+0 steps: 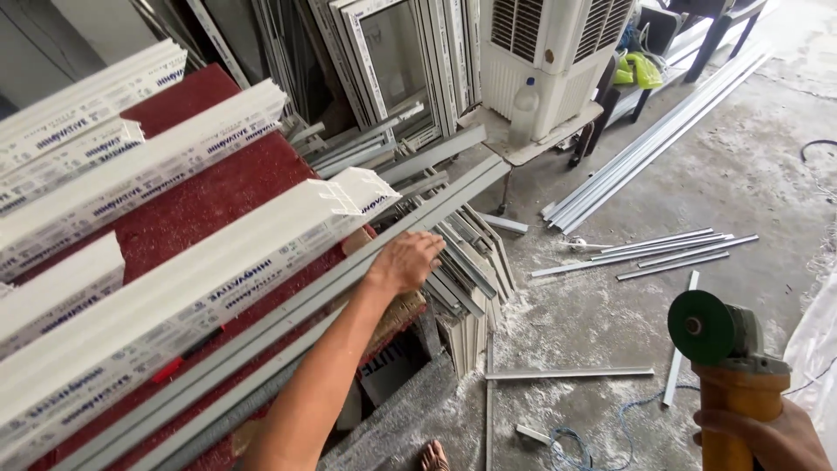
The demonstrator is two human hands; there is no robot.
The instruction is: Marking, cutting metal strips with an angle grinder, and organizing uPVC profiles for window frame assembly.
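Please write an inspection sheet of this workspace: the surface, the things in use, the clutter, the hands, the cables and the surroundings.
Surface: red table carrying long white profiles.
Things in use: grey metal bar; angle grinder with green disc.
Clutter: offcuts and white dust on the concrete floor.
Hands: left hand rests on the bar; right hand grips the grinder.
Cables: blue cord on the floor.
Surroundings: window frames, air cooler.

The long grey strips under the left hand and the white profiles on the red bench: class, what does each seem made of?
Grey strips: probably galvanised steel, judging by the dull grey sheen and thin folded edges.
White profiles: likely rigid plastic; the cut end shows hollow chambers and the faces are smooth and glossy.
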